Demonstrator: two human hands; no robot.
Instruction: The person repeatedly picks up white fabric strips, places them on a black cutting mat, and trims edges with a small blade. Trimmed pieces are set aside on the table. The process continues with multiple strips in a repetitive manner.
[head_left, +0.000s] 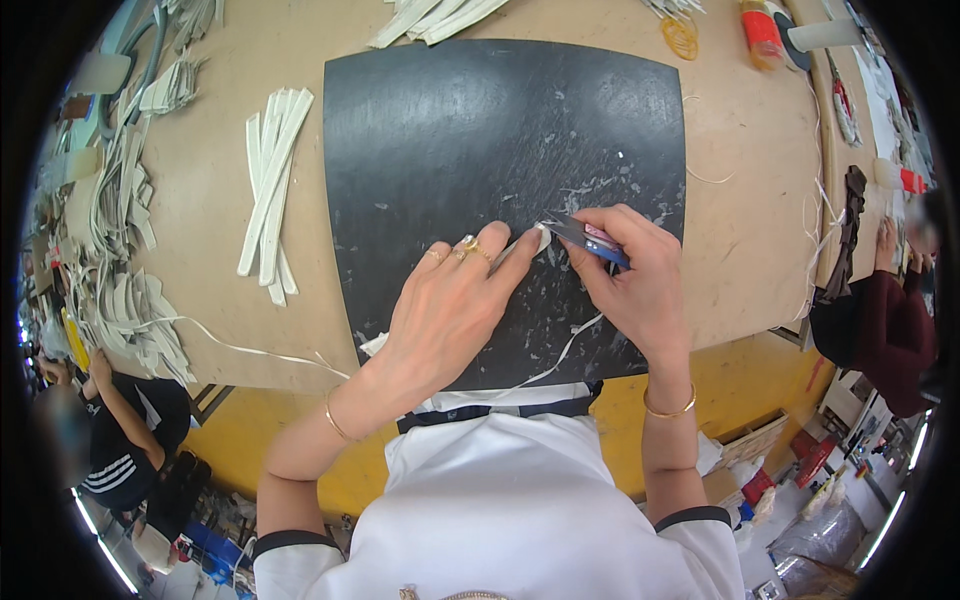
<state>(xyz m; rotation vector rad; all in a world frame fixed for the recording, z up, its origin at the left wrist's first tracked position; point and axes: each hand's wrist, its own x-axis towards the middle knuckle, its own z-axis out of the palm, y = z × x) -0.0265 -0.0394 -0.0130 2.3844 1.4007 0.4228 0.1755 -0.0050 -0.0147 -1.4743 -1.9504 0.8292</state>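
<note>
My left hand lies over a narrow white strip on the black mat, its fingers holding the strip down. Most of that strip is hidden under the hand; its tip shows past my index finger. My right hand is closed round a small pair of thread snips with blue and pink on the handle. The blades point left and reach the strip's tip; whether they touch it I cannot tell. A thin white cord runs along the mat's near edge.
White strips lie in a stack left of the mat, with more strips beyond it. Heaps of pale pieces cover the table's left side. A red-and-clear bottle stands far right. Other people sit at both sides.
</note>
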